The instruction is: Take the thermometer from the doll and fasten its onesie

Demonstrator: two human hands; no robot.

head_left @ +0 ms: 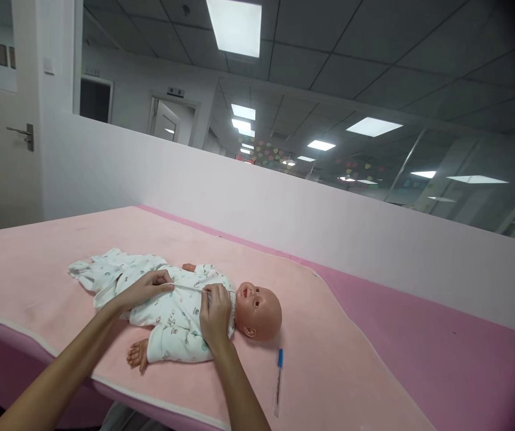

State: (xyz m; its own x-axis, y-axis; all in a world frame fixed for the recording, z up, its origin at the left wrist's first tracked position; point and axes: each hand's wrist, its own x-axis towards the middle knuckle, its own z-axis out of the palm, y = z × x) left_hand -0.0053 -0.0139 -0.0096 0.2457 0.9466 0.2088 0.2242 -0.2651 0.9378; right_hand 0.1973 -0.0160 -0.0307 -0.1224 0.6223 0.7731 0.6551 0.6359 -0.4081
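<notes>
A soft pink mat [338,371] spreads across the lower frame; at lower centre, over a smooth-headed, cloth-clad doll [184,314], left hand [148,288] and right hand [216,310] pinch a thin white strip [187,287].

Both arms bare here, and look at the left forearm [75,350], slanting up from the bottom left corner, the left hand [150,285] back uppermost, fingertips and thumb in a close pinch! Across to the right forearm [238,383], rising from the bottom edge, leaning left, the right hand [217,314] with fingers curled, thumb alongside, just a little apart from its partner
</notes>
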